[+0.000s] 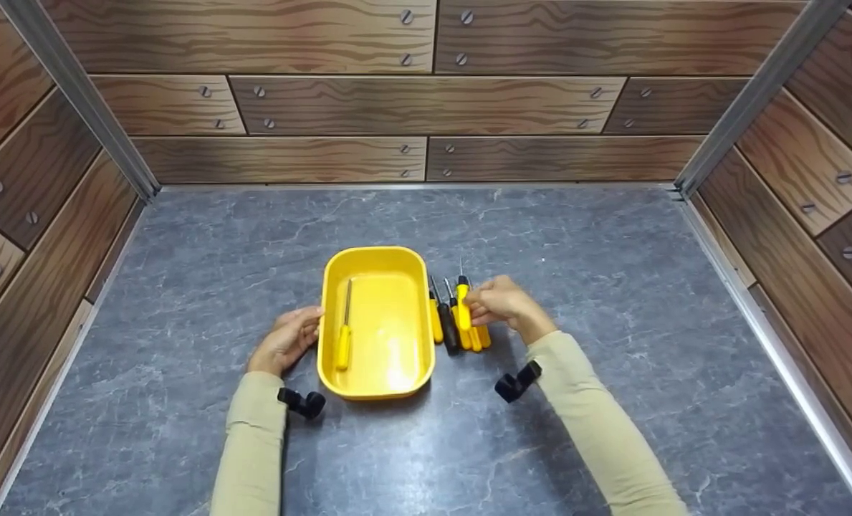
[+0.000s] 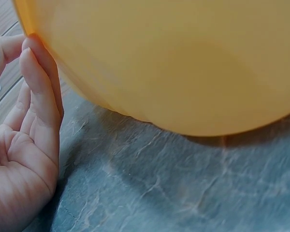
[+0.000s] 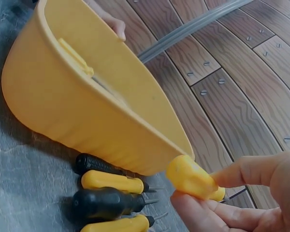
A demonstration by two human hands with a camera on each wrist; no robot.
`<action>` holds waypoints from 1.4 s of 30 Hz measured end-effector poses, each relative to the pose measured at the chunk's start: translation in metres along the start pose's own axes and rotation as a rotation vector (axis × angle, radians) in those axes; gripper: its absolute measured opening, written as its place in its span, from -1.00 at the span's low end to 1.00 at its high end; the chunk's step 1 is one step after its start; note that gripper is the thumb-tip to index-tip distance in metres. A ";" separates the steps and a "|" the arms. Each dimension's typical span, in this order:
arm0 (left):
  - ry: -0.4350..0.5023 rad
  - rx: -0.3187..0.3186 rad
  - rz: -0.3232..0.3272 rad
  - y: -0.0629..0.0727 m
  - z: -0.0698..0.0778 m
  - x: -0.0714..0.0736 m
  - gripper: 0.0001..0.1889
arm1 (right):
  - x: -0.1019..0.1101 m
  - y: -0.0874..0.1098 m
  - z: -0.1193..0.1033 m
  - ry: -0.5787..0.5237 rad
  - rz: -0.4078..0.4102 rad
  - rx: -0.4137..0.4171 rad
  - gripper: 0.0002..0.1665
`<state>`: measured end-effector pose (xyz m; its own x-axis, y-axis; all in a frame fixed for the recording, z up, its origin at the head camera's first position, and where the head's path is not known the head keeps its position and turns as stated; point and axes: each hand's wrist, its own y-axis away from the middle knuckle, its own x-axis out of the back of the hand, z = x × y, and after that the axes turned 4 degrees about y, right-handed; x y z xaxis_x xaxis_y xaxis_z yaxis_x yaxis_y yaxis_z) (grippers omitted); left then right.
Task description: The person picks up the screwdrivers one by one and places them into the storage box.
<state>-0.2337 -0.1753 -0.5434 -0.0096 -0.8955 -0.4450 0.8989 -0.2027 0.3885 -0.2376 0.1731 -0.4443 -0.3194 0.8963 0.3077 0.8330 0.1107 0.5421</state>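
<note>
A deep yellow plastic bin (image 1: 379, 390) stands on the tabletop, with one yellow-handled screwdriver (image 1: 343, 347) lying inside along its left side. At the bin's left rim, my left hand (image 1: 289, 340) holds the edge between thumb and fingers. My right hand (image 1: 501, 304) pinches a second yellow-handled screwdriver (image 1: 463, 308) by its handle, raised just right of the bin; its blade points away from me in the head view. Below it, several screwdrivers lie side by side, among them a black-handled one (image 1: 446, 330) and a yellow-handled one (image 3: 111, 182).
Grey marbled tabletop (image 1: 597, 251) surrounds the bin. Wood-patterned walls (image 1: 426, 104) enclose the back and both sides, with metal rails (image 1: 726, 93) at the corners. A black wrist mount (image 1: 517, 381) sits on each sleeve.
</note>
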 end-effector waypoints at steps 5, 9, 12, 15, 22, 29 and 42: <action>-0.001 -0.005 0.007 0.001 0.000 0.001 -0.82 | -0.005 0.001 -0.004 0.007 -0.013 0.010 -0.58; -0.004 -0.004 0.021 0.002 -0.001 0.002 -0.81 | -0.008 0.000 -0.007 0.008 -0.021 0.026 -0.60; -0.005 -0.002 0.025 0.002 -0.001 0.003 -0.83 | -0.011 0.000 -0.009 0.007 -0.028 0.038 -0.59; -0.016 0.001 0.028 0.004 0.000 0.003 -0.87 | -0.013 0.001 -0.012 0.013 -0.026 0.048 -0.56; -0.017 -0.002 0.017 0.005 0.000 0.003 -0.89 | -0.020 0.003 -0.018 0.020 -0.036 0.062 -0.57; 0.014 -0.013 0.001 0.005 -0.002 0.004 -0.80 | -0.027 0.004 -0.023 0.013 -0.060 0.062 -0.60; -0.032 -0.028 0.003 0.002 -0.004 0.002 -0.86 | -0.041 0.005 -0.033 0.020 -0.073 0.105 -0.61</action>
<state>-0.2305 -0.1760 -0.5470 -0.0206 -0.9086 -0.4173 0.9109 -0.1891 0.3668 -0.2351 0.1226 -0.4286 -0.3893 0.8754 0.2866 0.8494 0.2208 0.4793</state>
